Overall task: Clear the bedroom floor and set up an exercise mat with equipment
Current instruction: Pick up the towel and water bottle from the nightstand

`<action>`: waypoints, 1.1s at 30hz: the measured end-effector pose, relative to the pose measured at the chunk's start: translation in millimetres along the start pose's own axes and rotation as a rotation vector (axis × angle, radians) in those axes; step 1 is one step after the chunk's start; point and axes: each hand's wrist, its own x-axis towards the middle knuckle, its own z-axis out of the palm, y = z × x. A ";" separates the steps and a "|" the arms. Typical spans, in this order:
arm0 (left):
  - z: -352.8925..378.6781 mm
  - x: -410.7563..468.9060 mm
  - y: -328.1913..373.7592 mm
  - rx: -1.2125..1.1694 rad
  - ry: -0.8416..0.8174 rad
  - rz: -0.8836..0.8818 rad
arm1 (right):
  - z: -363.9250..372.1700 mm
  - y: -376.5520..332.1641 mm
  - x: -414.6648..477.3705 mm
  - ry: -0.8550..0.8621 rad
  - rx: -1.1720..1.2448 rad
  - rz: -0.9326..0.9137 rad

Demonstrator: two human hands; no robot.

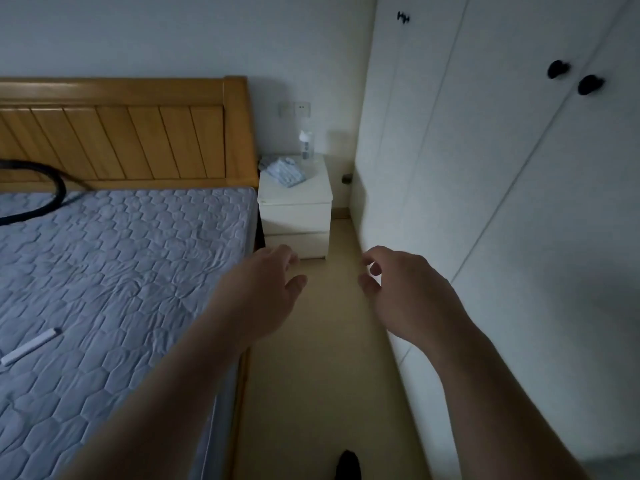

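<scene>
Currently, the left hand (273, 289) and right hand (398, 289) are held empty, fingers loosely spread, at frame centre over the narrow floor strip (329, 358), no mat is seen, and the wardrobe (485, 202) at right may be struck during any wide reach.

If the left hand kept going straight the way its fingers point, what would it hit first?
Most likely the white nightstand, near its lower drawer: the left hand reaches toward it above the floor beside the bed. How far off is unclear.
</scene>
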 end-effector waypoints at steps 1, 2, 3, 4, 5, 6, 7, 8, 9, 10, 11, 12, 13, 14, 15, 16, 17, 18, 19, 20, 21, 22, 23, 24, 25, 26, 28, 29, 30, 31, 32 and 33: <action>-0.8 21.1 -0.5 0.008 -0.004 -0.013 | -2.5 4.9 24.6 -0.001 0.003 -0.012; -3.1 45.6 -0.5 0.010 -0.001 -0.025 | -7.2 9.4 52.1 -0.004 0.005 -0.023; -5.9 63.7 -1.7 0.010 0.001 -0.040 | -10.9 11.6 73.4 -0.010 0.004 -0.038; -9.5 84.8 -2.4 0.001 0.014 -0.052 | -15.2 13.6 98.5 -0.013 0.010 -0.051; -13.6 111.6 -4.4 0.001 0.019 -0.068 | -19.9 15.2 129.2 -0.015 0.009 -0.060; -16.8 132.9 -7.1 -0.004 0.030 -0.074 | -23.1 14.6 154.2 -0.015 0.008 -0.070; -19.7 150.7 -9.5 -0.008 0.028 -0.086 | -25.4 13.1 175.8 -0.022 0.007 -0.077; -20.8 174.4 -15.2 -0.009 0.033 -0.099 | -25.2 12.0 203.6 -0.030 0.003 -0.090; -21.6 192.1 -19.3 -0.006 0.031 -0.106 | -25.6 10.0 223.8 -0.042 -0.006 -0.102; -20.3 209.8 -25.2 -0.005 0.036 -0.112 | -23.7 9.2 243.9 -0.049 -0.010 -0.113; -17.1 238.4 -35.0 -0.004 0.030 -0.128 | -19.3 9.5 275.5 -0.060 -0.022 -0.117; -13.6 262.9 -43.4 -0.004 0.038 -0.129 | -14.9 9.4 301.6 -0.060 -0.028 -0.125; -11.2 287.4 -50.6 -0.009 0.037 -0.128 | -12.2 8.3 326.7 -0.061 -0.029 -0.131; -7.6 311.1 -58.8 -0.017 0.041 -0.131 | -7.7 7.8 351.4 -0.051 -0.033 -0.130; -3.8 347.9 -71.1 -0.025 0.036 -0.118 | -1.3 6.5 388.6 -0.045 -0.038 -0.132; -2.8 362.5 -74.9 -0.035 0.032 -0.115 | -0.4 5.8 402.4 -0.039 -0.037 -0.126; -1.7 400.8 -87.0 -0.037 0.018 -0.102 | 4.3 3.7 439.8 -0.033 -0.043 -0.119; -2.1 420.7 -93.0 -0.041 0.001 -0.091 | 5.9 2.3 458.0 -0.031 -0.045 -0.115; -5.3 452.5 -101.0 -0.037 -0.014 -0.082 | 7.0 -1.0 487.5 -0.026 -0.047 -0.112; -8.8 476.7 -107.5 -0.037 -0.028 -0.083 | 7.7 -3.7 509.8 -0.031 -0.052 -0.102; -13.1 510.4 -115.6 -0.032 -0.029 -0.075 | 9.3 -5.9 541.4 -0.029 -0.055 -0.097; -17.1 532.5 -119.4 -0.040 -0.035 -0.072 | 8.9 -7.4 560.7 -0.037 -0.050 -0.085; -20.2 558.8 -124.3 -0.032 -0.034 -0.060 | 9.4 -8.0 584.5 -0.034 -0.054 -0.078; -23.0 581.5 -127.1 -0.035 -0.044 -0.048 | 9.4 -9.0 604.9 -0.041 -0.045 -0.074; -25.0 591.3 -127.1 -0.031 -0.049 -0.042 | 8.6 -10.1 613.0 -0.043 -0.039 -0.073; -22.3 630.6 -134.9 -0.027 -0.062 -0.032 | 13.1 -7.5 649.8 -0.044 -0.026 -0.058; -17.5 667.4 -141.7 -0.019 -0.078 -0.025 | 16.9 -6.2 684.5 -0.055 -0.019 -0.057; -12.1 695.6 -147.4 -0.018 -0.097 -0.032 | 22.4 -2.5 712.8 -0.061 -0.013 -0.053; -5.3 718.9 -153.1 -0.019 -0.104 -0.037 | 27.7 0.9 736.9 -0.063 -0.011 -0.052; -0.6 738.6 -157.0 -0.020 -0.105 -0.041 | 31.8 3.9 758.8 -0.059 -0.003 -0.061; 6.5 761.5 -162.6 -0.005 -0.106 -0.048 | 37.5 8.1 784.4 -0.067 0.001 -0.062; 12.3 780.3 -167.3 0.009 -0.111 -0.054 | 42.7 11.9 806.5 -0.070 0.012 -0.073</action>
